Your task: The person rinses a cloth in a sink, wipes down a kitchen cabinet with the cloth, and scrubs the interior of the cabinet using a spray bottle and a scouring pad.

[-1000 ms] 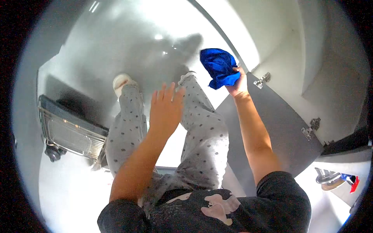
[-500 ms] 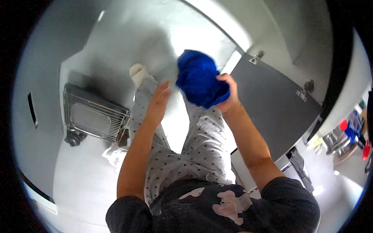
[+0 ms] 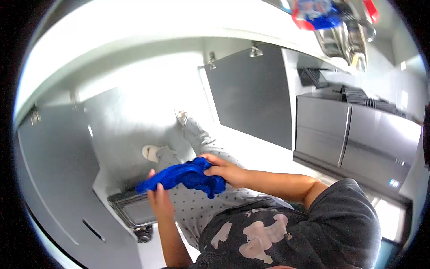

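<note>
A blue cloth is bunched in front of the spotted trousers, its long axis running roughly side to side, the narrower end pointing left. The left hand has its fingers closed about that end; the right hand grips the bulkier end between thumb and fingers. Just past the left hand sits a wire rack. Shiny floor stretches beyond the feet. Farther off, blurred metal vessels stand near the white bench's edge, contents unclear.

Blue cloth, crumpled, elongated, bunched thicker at right end, held midair.
</note>
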A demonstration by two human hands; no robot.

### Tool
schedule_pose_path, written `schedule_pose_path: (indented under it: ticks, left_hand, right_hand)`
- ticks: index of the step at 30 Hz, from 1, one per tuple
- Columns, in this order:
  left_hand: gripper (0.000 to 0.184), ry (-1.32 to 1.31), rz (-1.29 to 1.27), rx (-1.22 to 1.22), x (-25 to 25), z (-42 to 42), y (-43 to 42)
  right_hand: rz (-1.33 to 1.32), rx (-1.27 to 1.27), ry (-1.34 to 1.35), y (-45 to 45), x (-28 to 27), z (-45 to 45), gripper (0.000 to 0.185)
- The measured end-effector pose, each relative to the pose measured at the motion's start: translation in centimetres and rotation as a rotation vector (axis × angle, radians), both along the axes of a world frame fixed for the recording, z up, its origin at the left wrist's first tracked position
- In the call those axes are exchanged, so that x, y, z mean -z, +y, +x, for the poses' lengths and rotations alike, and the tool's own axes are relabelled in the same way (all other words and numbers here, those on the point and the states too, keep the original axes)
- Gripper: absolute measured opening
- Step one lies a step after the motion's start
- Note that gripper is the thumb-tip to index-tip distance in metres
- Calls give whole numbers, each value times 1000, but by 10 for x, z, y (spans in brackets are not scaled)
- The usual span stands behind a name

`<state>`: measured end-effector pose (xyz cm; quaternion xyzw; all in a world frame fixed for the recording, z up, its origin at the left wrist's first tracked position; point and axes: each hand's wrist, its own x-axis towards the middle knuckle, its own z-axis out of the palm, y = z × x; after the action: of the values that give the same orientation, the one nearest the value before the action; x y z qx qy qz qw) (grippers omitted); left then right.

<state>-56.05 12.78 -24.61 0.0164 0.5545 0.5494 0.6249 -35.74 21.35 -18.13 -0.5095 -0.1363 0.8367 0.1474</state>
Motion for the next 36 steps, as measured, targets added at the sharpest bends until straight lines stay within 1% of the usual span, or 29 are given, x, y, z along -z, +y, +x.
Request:
schedule_pose_path:
  ticks: [1, 2, 4, 6, 8, 9, 10, 12, 14, 15, 16, 18, 19, 20, 22, 23, 24, 26, 27, 28, 30, 31, 32, 33, 34, 36]
  left_hand:
    - [37, 115, 26, 122, -9, 1, 4]
    - [37, 169, 44, 272, -19, 4, 7]
    - [37, 209, 86, 573, -34, 11, 11]
    - [37, 226, 159, 858, -55, 24, 8]
    - [38, 245, 349, 1042, -78, 43, 16]
    - [38, 260, 541, 1060, -94, 57, 26]
    - [47, 237, 542, 1155, -102, 64, 21]
    - [64, 260, 621, 1211, -121, 87, 20]
    - [77, 380, 669, 1357, -148, 119, 30]
    - [75, 521, 738, 1352, -162, 136, 35]
    - [75, 545, 763, 1359, -167, 150, 38]
    - [74, 471, 598, 1292, -169, 185, 37]
    - [64, 479, 634, 1226, -161, 198, 36]
    - [64, 500, 658, 1233, -170, 220, 41]
    - [55, 458, 369, 1245, -189, 269, 45]
    - [47, 468, 287, 1268, -196, 293, 47]
    - [47, 483, 299, 1252, -198, 324, 44]
    - [42, -58, 151, 954, -202, 380, 40]
    - [37, -110, 103, 910, -213, 413, 38]
    - [36, -99, 51, 907, -209, 434, 38]
    - [33, -50, -47, 979, -206, 479, 45]
    - [33, -51, -37, 975, -209, 507, 48]
    - [32, -78, 29, 1007, -211, 531, 55]
    - [31, -102, 92, 1039, -213, 551, 63]
    - [31, -97, 92, 1033, -221, 568, 74]
    - [29, -90, 65, 1043, -241, 602, 93]
  right_hand:
    - [27, 66, -36, 1, -11, 8, 41]
    - [44, 108, -28, -3, -17, 18, 41]
    - [75, 209, -27, -14, -18, 32, 40]
    - [90, 276, -50, -41, -39, 42, 39]
    - [23, 399, -119, -59, -58, 55, 39]
    - [50, 431, -114, -68, -70, 63, 39]
    - [55, 442, -119, -76, -82, 68, 39]
    - [79, 448, -133, -84, -104, 77, 41]
    - [70, 462, 18, -85, -117, 100, 43]
    - [65, 466, 57, -82, -131, 112, 46]
    - [62, 469, 99, -78, -142, 125, 50]
    - [135, 456, 142, -85, -150, 162, 53]
    - [177, 437, 163, -86, -151, 179, 56]
    - [205, 445, 175, -88, -157, 205, 56]
    - [298, 352, 67, -95, -169, 265, 63]
    - [317, 361, 27, -99, -178, 295, 59]
    - [336, 349, 34, -106, -180, 332, 59]
    - [422, 446, -171, -126, -175, 409, 50]
    - [463, 544, -313, -141, -173, 449, 41]
    - [494, 644, -462, -160, -173, 482, 33]
    - [354, 892, -623, -204, -178, 543, 20]
    - [312, 948, -702, -229, -181, 573, 16]
    - [267, 1001, -779, -254, -180, 593, 13]
    - [252, 993, -867, -277, -173, 611, 11]
    - [234, 983, -953, -297, -166, 623, 10]
    - [239, 1020, -976, -325, -152, 644, 9]
